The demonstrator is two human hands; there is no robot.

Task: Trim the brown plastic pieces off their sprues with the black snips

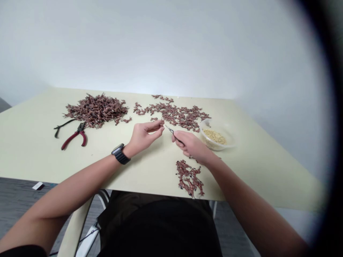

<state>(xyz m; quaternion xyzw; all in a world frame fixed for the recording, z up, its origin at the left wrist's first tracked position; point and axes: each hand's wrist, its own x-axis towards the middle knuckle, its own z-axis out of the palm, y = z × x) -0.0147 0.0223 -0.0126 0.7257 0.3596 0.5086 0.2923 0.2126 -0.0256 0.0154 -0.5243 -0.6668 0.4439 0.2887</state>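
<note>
My left hand (146, 135), with a dark watch on its wrist, pinches a small brown animal-shaped figurine (162, 123) at the fingertips. In my right hand (193, 144) is a pair of needle-nose pliers (170, 130), its thin metal jaws pointing left, just short of the figurine. Behind both hands lies a loose spread of similar brown figurines (184, 117). A smaller group of figurines (189, 178) rests near the front edge, below my right wrist. Beyond my right hand stands a clear plastic bowl (229, 142) with small gold-coloured pieces (215, 136) inside.
A large heap of brown figurines (98, 109) sits at the left of the pale table (40, 142). In front of it lie red-handled pliers (77, 135) and a black-handled tool (64, 125). A white wall (139, 46) borders the table's back.
</note>
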